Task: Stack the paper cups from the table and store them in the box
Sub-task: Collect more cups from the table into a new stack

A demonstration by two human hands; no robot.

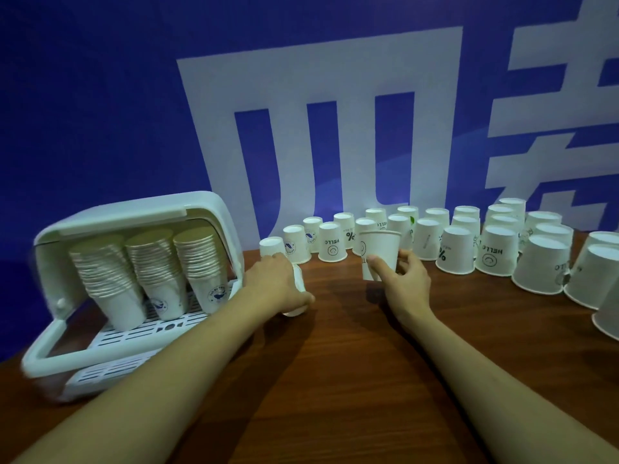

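- The right hand [403, 277] reaches forward over the counter [335, 363], forearm stretched from the lower right corner; its thumb and curled fingers pinch the lower wall of a paper cup [380, 252].
- That held cup stands mouth up, its long axis near vertical, raised a little in front of the row of cups; a faint smile print shows on its side.
- The left hand [279, 284] lies palm down, forearm coming from the lower left, with fingers wrapped over a second cup [298, 289] held low against the counter.
- The second cup seems to lie tilted toward its side, rim toward the right; the hand covers most of it, so its exact tilt cannot be told.
- The loose cups [462, 252] stand mouth down in rows along the back of the counter, from just beyond the left hand to the right edge, where the outermost ones are cut off.
- The box [50, 349] sits at the left end of the counter, its lid [187, 205] swung up and back; part of its near corner is blurred.
- Inside the box three stacks of cups [150, 276] lean backward on a slotted tray [117, 339], bases down and mouths toward the lid.
- A blue wall with large white characters [318, 95] stands behind the counter.
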